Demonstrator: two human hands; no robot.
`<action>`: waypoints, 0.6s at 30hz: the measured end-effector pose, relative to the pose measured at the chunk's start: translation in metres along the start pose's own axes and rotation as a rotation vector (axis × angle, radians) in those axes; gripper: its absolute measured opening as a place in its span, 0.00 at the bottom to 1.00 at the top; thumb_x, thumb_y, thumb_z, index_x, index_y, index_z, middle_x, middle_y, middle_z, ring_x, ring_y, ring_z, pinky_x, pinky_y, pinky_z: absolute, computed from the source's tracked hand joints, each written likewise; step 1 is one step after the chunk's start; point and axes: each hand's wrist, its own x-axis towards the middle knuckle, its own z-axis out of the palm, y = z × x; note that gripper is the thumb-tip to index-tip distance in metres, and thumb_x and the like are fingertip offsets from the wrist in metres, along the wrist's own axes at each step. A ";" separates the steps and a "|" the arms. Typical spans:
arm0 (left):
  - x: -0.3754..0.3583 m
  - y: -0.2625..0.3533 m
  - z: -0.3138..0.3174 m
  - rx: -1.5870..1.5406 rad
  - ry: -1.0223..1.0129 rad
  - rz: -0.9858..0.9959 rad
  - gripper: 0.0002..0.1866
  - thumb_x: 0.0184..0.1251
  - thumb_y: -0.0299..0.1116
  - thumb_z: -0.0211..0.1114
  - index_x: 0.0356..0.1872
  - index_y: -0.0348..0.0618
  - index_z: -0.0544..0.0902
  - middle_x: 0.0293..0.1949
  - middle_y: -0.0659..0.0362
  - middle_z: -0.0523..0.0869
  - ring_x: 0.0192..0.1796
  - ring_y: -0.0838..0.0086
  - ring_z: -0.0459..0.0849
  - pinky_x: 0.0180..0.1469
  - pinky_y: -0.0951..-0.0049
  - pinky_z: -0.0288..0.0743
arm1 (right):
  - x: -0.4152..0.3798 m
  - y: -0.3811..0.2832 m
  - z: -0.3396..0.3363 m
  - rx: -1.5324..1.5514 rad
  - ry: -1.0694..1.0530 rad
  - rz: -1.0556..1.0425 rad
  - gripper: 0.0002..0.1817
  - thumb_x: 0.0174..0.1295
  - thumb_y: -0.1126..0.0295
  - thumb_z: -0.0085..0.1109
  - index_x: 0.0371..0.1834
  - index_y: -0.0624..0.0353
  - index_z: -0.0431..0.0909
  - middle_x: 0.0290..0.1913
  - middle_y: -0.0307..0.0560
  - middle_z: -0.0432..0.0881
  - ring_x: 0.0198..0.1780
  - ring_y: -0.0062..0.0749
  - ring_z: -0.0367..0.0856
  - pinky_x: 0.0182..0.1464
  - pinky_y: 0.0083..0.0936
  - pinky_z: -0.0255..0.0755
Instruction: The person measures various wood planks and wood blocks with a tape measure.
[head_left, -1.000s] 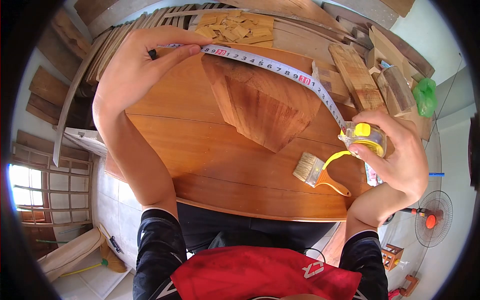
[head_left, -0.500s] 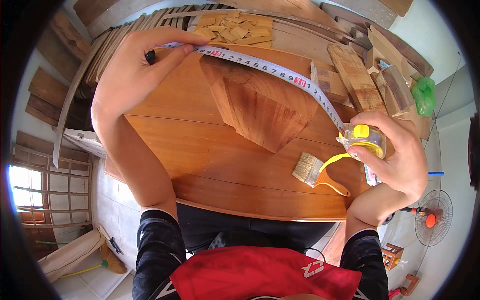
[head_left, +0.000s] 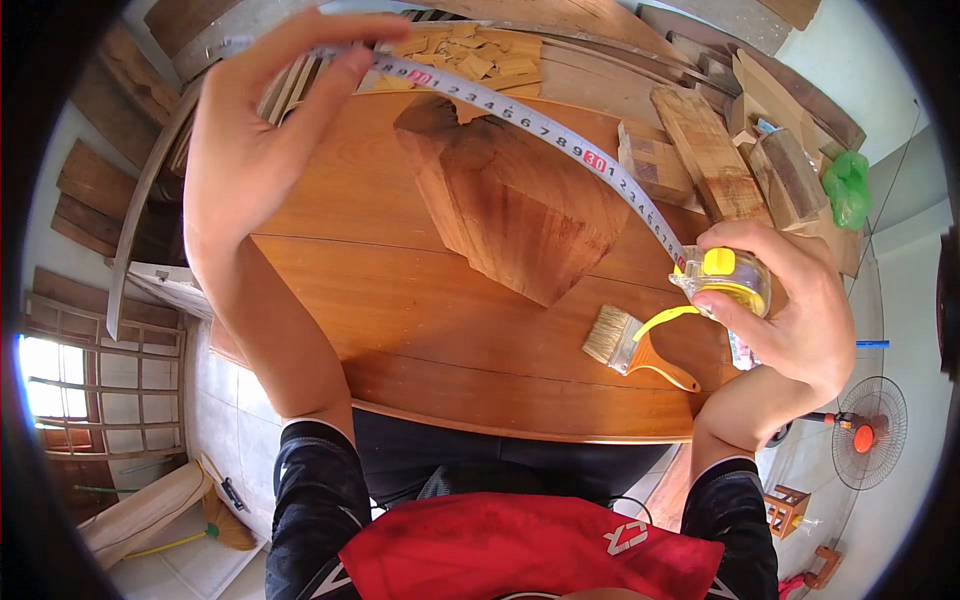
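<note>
A white tape blade (head_left: 545, 128) arches above a brown wooden block (head_left: 520, 205) on the wooden table (head_left: 400, 330). My left hand (head_left: 265, 130) is at the upper left, its thumb and index finger closed on the blade near the 20 mark. At the right, my right hand (head_left: 790, 300) is wrapped around the clear and yellow tape measure case (head_left: 735, 280), from which the blade comes out. A paintbrush (head_left: 640, 350) with pale bristles and an orange handle lies on the table, left of and below the case.
Wood chips (head_left: 480, 55) lie on a board behind the table. Planks (head_left: 710, 150), a small wooden block (head_left: 655, 165) and a green plastic bag (head_left: 848, 190) are at the upper right. A fan (head_left: 868, 433) stands at the far right, and a wooden frame is at the left.
My left hand has moved up with the blade, lifting it further from the wooden block and showing more of the block's top edge. My right hand has hardly moved.
</note>
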 end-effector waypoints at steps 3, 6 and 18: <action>0.000 -0.012 0.000 0.038 0.319 0.230 0.15 0.76 0.22 0.53 0.52 0.31 0.87 0.52 0.46 0.91 0.63 0.60 0.86 0.80 0.51 0.61 | 0.001 -0.001 0.000 -0.010 -0.010 -0.011 0.19 0.57 0.74 0.77 0.50 0.59 0.81 0.40 0.49 0.90 0.40 0.43 0.91 0.41 0.30 0.81; 0.007 -0.023 -0.013 -0.010 0.437 0.502 0.17 0.75 0.21 0.49 0.52 0.26 0.85 0.50 0.39 0.90 0.61 0.53 0.87 0.74 0.50 0.71 | 0.000 -0.002 0.000 -0.005 -0.010 0.000 0.19 0.57 0.73 0.77 0.50 0.59 0.81 0.40 0.49 0.89 0.39 0.43 0.91 0.40 0.30 0.81; 0.008 0.005 0.004 0.011 0.256 0.541 0.14 0.70 0.24 0.56 0.50 0.28 0.85 0.46 0.43 0.91 0.54 0.52 0.89 0.69 0.47 0.73 | 0.000 -0.005 0.001 0.000 0.026 -0.026 0.19 0.58 0.73 0.76 0.52 0.60 0.81 0.40 0.51 0.88 0.39 0.45 0.90 0.40 0.31 0.80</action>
